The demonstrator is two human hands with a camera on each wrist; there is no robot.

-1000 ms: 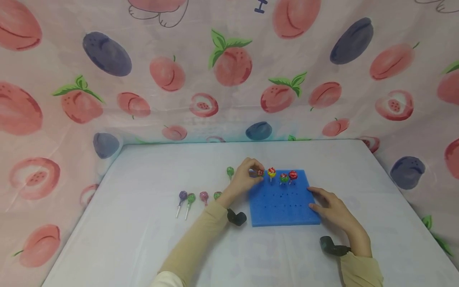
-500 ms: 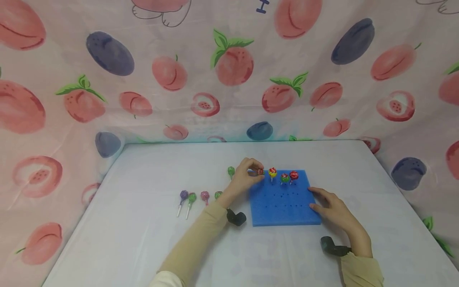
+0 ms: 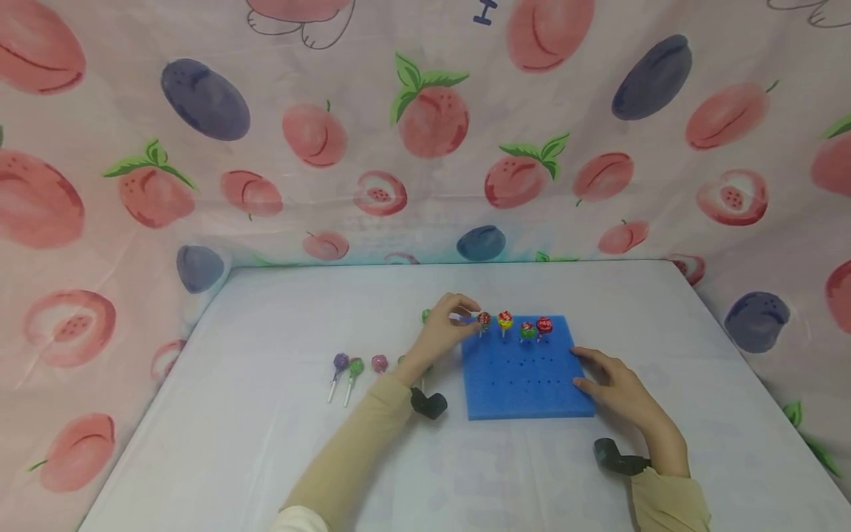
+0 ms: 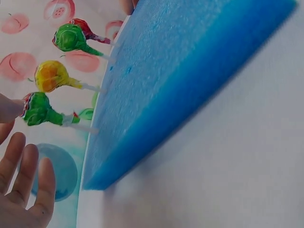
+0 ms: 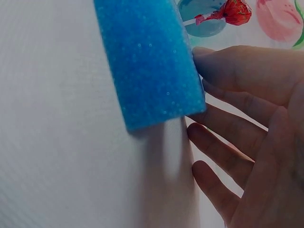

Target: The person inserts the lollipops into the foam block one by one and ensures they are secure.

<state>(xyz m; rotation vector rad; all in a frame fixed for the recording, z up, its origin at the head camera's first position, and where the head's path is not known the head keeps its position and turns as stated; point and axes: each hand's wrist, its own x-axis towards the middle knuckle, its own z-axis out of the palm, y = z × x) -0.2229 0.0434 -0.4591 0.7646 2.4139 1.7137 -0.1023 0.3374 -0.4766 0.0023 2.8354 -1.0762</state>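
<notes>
Four lollipops stand by their sticks along the far side of a blue foam board [image 3: 525,403]: a red-and-green one [image 3: 484,319] at the left, then a yellow one [image 3: 505,321], a green one [image 3: 527,331] and a red one [image 3: 544,325]. My left hand [image 3: 442,325] is beside the leftmost, its thumb and forefinger tips parted; in the left wrist view a fingertip is at that lollipop's head [image 4: 39,110], the other fingers spread. My right hand [image 3: 621,388] rests its fingers on the board's right edge; in the right wrist view the hand [image 5: 256,118] has its fingers spread.
Left of the board, loose lollipops lie on the white table [image 3: 233,443]: a purple one [image 3: 341,362], a green one [image 3: 355,366], a pink one [image 3: 380,363] and others partly behind the left arm. A fruit-patterned cloth [image 3: 425,185] hangs behind. Holes dot the board.
My left hand has drawn back slightly to the left; its fingers have let go of the red-and-green lollipop, which now shows upright in the board. My right hand has stayed at the board's edge.
</notes>
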